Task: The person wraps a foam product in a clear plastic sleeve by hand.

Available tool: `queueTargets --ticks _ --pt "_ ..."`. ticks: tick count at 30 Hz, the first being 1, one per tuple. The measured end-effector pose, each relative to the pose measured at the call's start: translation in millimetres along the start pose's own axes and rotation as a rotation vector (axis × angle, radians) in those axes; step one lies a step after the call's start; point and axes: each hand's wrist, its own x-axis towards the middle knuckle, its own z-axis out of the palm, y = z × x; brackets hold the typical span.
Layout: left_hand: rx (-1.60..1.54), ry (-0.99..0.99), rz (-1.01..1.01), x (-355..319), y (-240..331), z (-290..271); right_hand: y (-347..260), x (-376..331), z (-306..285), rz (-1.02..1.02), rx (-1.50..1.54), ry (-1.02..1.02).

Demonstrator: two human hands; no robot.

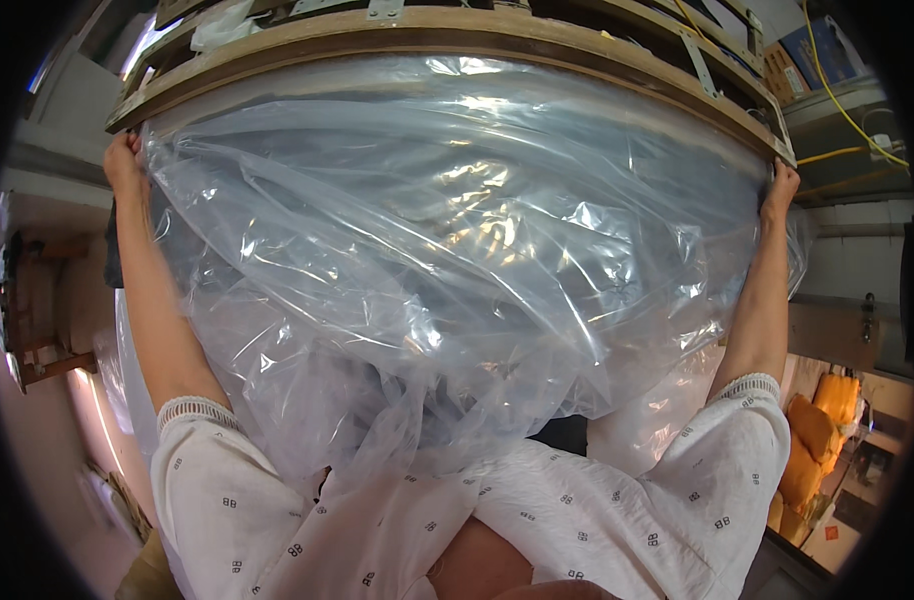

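While both hands' fingers pinch its top corners, clear plastic sheet (447,260) hangs crinkled, glossy

Plastic sheet (457,260) hangs under the wooden frame (447,40), between both hands.

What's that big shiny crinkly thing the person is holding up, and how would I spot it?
Find the long wooden frame curving across the top. Below it hangs a huge clear plastic sheet, gripped at its corners by the left hand and right hand. Nothing else here is see-through, wrinkled and glossy.
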Motion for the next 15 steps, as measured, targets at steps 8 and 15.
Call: queueTargets --ticks 8,15 --pt "0.154 0.093 0.200 -26 15 7 -53 -27 2 -0.115 0.101 0.053" --pt "0.813 -0.202 0.366 -26 58 -46 -115 -106 -49 -0.277 -0.587 0.135"
